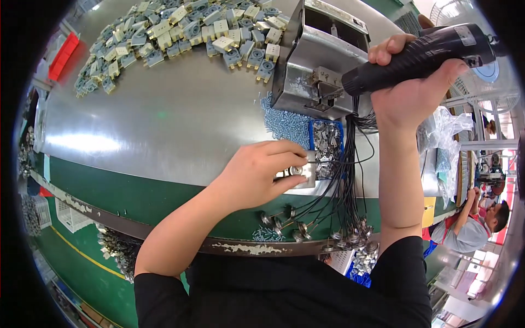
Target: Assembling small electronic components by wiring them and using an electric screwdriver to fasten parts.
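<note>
- Dozens of grey-and-cream blocks (194,31) lie heaped at the upper left.
- I have the left hand (260,170) pinching a small metal part (296,170) between thumb and fingers, beside a blue-rimmed tray (342,131).
- Farther right, I have the right hand (407,95) wrapped around a black power driver (424,59).

Bright red bin (63,56) way out left of both grips, fwiw. Lower left of them, a white crate (70,216) and a yellow line (87,252) on the green floor (82,274). Crinkly clear plastic (447,145) below the higher grip, bit to its right. Someone in a grey shirt (462,236) is well off to the right.
</note>
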Action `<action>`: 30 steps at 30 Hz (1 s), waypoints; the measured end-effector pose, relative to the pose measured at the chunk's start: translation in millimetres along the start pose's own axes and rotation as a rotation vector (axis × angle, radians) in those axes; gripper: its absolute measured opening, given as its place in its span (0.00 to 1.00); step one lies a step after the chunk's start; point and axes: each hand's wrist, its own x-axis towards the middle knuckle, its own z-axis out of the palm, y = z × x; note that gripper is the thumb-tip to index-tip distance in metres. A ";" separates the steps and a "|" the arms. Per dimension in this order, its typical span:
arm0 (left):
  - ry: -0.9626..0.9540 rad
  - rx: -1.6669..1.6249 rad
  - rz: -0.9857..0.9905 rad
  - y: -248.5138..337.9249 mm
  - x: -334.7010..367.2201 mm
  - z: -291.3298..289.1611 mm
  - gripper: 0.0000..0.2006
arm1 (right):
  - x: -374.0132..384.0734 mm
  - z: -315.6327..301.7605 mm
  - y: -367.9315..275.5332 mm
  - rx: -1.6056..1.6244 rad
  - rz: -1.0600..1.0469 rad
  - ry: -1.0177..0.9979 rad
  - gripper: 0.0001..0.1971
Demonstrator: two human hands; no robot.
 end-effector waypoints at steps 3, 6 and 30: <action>-0.012 -0.005 -0.009 0.7 3.1 -0.5 0.14 | 1.8 1.5 2.5 0.008 0.020 0.006 0.53; -0.011 0.004 -0.024 0.0 2.7 -0.7 0.12 | -0.7 8.4 4.9 0.000 0.037 0.016 0.53; -0.006 0.006 -0.066 1.9 -0.9 -1.7 0.13 | -19.1 33.6 3.4 -0.111 0.058 -0.099 0.49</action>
